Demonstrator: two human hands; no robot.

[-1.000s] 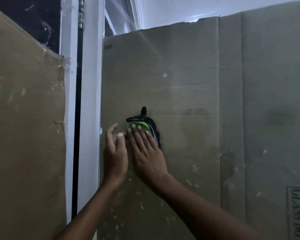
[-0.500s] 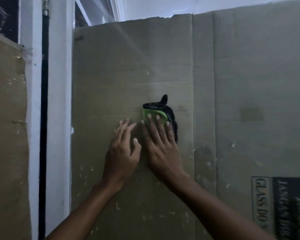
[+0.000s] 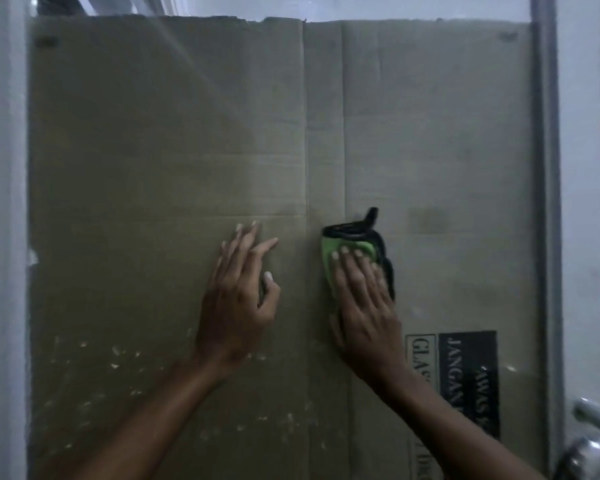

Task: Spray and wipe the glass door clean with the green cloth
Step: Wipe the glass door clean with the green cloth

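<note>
I'm seeing my right hand [image 3: 364,306] pressing the green cloth [image 3: 349,249] flat-fingered on the glass door [image 3: 430,133], now further toward its right edge; my left hand [image 3: 238,306] (fingers straight, empty) is trailing, wider apart.

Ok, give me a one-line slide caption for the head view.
Right hand presses the green cloth flat against the cardboard-backed glass door; left hand rests open alongside.
</note>
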